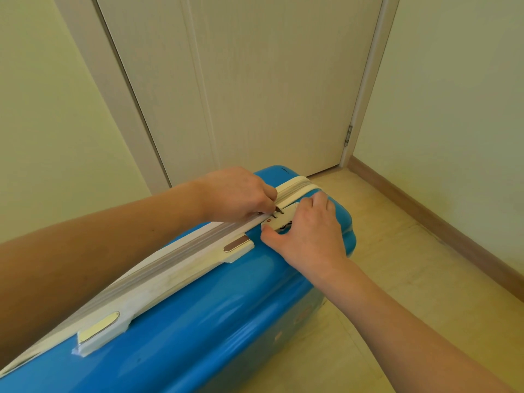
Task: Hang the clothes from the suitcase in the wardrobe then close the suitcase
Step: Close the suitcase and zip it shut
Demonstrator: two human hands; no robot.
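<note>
A blue hard-shell suitcase (pixel 215 316) stands on its side on the floor, both halves together, with a white zipper band (pixel 181 256) running along its top. My left hand (pixel 238 192) pinches the metal zipper pulls (pixel 277 211) beside the white combination lock (pixel 279 221). My right hand (pixel 307 231) lies over the lock, thumb pressed at its near end and fingers curved across its far end. The white side handle (pixel 175 287) with metal end caps lies flat on the shell below the zipper. No clothes and no wardrobe are in view.
A pale closed door (pixel 269 89) stands just behind the suitcase, hinges on its right. Light walls flank it, with a brown skirting board (pixel 425 211) along the right wall. Beige tiled floor (pixel 411 279) lies to the right of the suitcase.
</note>
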